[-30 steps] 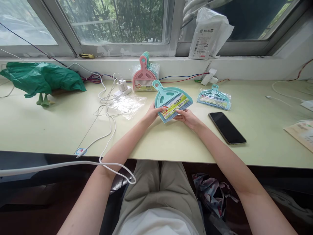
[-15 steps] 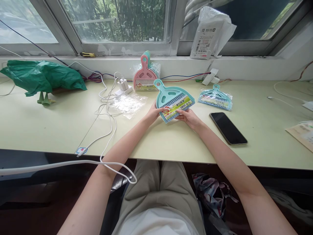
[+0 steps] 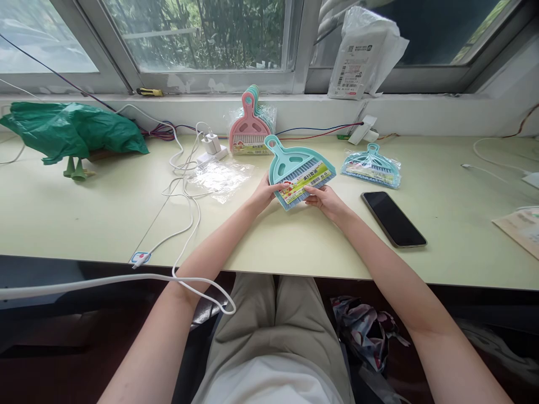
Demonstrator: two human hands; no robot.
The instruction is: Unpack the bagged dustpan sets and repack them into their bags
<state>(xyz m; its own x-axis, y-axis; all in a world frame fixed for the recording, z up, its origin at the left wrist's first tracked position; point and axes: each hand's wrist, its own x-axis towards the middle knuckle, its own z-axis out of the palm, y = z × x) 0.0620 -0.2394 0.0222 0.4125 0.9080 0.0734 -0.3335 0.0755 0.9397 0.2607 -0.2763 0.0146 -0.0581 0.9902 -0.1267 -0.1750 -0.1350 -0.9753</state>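
Observation:
Between my hands a turquoise dustpan and brush set (image 3: 301,171) is held tilted above the table, handle up and to the left, with a yellow-green printed label across its blue-grey bristles. My left hand (image 3: 268,192) grips its left edge, thumb on the front. My right hand (image 3: 325,201) pinches the lower right edge, its thumb over the label and the other fingers partly hidden behind. Behind it, a stack of wrapped sets with a pink dustpan (image 3: 249,126) in front leans against the wall. Another turquoise set (image 3: 371,166) lies in clear plastic to the right.
A black phone (image 3: 393,219) lies right of my hands on the pale table (image 3: 269,252). Crumpled clear plastic (image 3: 221,179), white cables (image 3: 185,224) and a charger (image 3: 211,144) are at left. A green plastic bag (image 3: 76,132) sits far left; a white package (image 3: 357,62) stands on the sill.
Both hands keep the same hold on the turquoise set, which stays in almost the same place. The view has shifted very slightly.

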